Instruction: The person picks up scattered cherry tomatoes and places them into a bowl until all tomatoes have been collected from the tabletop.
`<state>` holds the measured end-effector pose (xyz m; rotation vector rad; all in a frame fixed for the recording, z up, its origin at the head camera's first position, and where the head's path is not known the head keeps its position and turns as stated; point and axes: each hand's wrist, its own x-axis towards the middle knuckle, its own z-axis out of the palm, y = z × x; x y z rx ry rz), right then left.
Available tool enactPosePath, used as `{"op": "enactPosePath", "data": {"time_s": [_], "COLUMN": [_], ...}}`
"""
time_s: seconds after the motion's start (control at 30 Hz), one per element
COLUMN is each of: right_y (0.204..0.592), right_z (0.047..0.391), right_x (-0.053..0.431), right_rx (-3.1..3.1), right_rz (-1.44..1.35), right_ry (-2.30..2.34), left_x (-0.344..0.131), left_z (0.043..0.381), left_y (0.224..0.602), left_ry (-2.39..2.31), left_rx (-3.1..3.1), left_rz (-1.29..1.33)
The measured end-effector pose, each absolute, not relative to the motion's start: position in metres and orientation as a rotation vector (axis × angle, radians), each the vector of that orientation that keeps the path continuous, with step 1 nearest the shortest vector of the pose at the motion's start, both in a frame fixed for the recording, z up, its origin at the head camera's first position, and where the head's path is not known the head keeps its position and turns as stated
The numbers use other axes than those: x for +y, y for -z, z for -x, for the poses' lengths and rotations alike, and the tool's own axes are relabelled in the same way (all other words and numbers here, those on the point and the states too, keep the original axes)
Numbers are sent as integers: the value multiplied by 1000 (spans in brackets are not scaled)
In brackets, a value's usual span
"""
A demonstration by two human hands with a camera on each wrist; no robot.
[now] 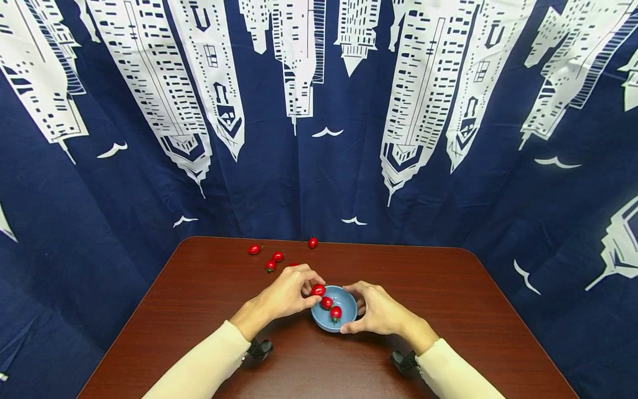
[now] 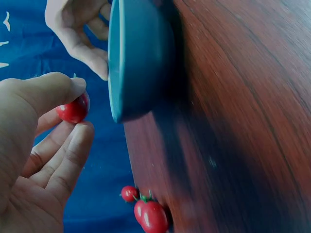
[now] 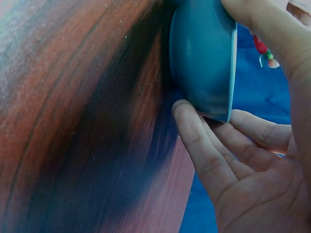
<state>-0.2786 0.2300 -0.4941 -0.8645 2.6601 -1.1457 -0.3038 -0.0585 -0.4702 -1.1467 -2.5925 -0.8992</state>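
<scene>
My left hand (image 1: 291, 291) pinches a red cherry tomato (image 2: 74, 108) between thumb and fingertips, just above the left rim of a small blue bowl (image 1: 326, 326). In the bowl lie two more cherry tomatoes, one (image 1: 326, 303) near the left wall and another (image 1: 336, 313) with its green stem end toward me. On the bowl's right side my right hand (image 1: 384, 310) holds it, thumb at the near rim and fingers around the far side. The right wrist view shows the fingers (image 3: 201, 141) low against the bowl's outer wall.
Behind my left hand, several cherry tomatoes (image 1: 278, 256) lie scattered on the brown wooden table (image 1: 399, 266). One tomato (image 1: 313, 242) sits close to the table's back edge. A dark blue curtain (image 1: 299, 183) with white building prints hangs behind the table.
</scene>
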Motion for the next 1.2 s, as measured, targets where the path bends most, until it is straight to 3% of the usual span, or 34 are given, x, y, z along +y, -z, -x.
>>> {"op": "enactPosePath", "data": {"time_s": [1.2], "right_y": [494], "right_z": [277], "right_x": [231], "right_rx": [2666], "right_rz": [879], "right_ry": [1165], "left_x": [-4], "left_z": [294], "left_y": [471], "left_ry": [871], "left_rx": [-2565], "left_rz": [1305]}}
